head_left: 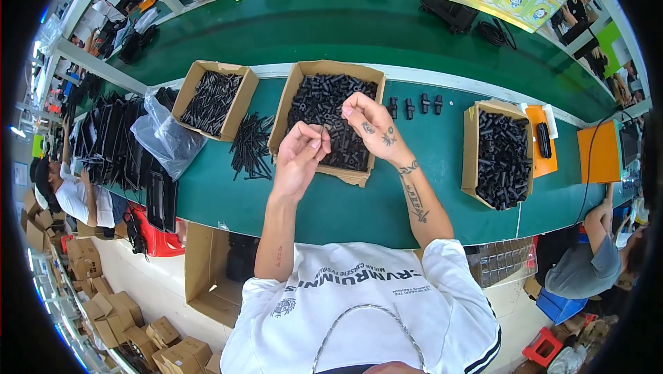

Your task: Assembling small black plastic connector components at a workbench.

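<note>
Both my hands are raised over the middle cardboard box (282, 115), which is full of small black plastic fittings (349, 153). My left hand (298, 160) pinches a thin dark piece (322, 133) between thumb and fingertips; it looks like a slim rod. Just to its right, my right hand (376, 129) has its fingers curled together, and whatever they hold is hidden. A gap separates the two hands. Left of the box lies a loose pile of thin black rods (252, 146). Several black fittings (416, 106) stand in a short row right of the box.
At the left are a box of black rods (243, 101), a clear plastic bag (169, 139) and stacked black frames (110, 132). Another box of black fittings (471, 146) stands right, beside an orange tray (542, 160). Co-workers (86, 194) sit at both sides of the green bench (228, 201).
</note>
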Available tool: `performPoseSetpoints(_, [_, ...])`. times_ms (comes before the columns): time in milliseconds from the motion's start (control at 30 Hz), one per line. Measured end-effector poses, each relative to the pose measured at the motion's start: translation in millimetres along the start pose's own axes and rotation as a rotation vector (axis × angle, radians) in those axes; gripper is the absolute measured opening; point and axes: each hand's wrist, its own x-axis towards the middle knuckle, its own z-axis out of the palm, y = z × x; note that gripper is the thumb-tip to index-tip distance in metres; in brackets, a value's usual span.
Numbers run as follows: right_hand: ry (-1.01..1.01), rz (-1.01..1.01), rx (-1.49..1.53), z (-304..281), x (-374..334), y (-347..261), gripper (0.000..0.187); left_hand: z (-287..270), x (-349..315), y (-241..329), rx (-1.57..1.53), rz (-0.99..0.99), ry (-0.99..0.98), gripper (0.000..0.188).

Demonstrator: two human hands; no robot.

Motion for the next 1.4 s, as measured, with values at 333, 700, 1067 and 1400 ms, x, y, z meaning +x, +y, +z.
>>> performPoseSetpoints(333, [-0.083,0.329,0.350,6,1,-13,0.023,6,-1,2,-0.081,-0.100,0.121,0.008])
performPoseSetpoints(700, [-0.177,0.345,0.426,4,2,-9,0.020,4,-3,-1,0.061,-0.063,0.085,0.014])
performPoseSetpoints(1067, [-0.169,0.289,0.274,1,2,-3,0.014,-5,-11,21,0.611,0.339,-0.007,0.008])
performPoseSetpoints(1400, [-0.153,0.298,0.194,-1,2,0,0.020,-98,11,105,0.436,0.507,0.000,0.006])
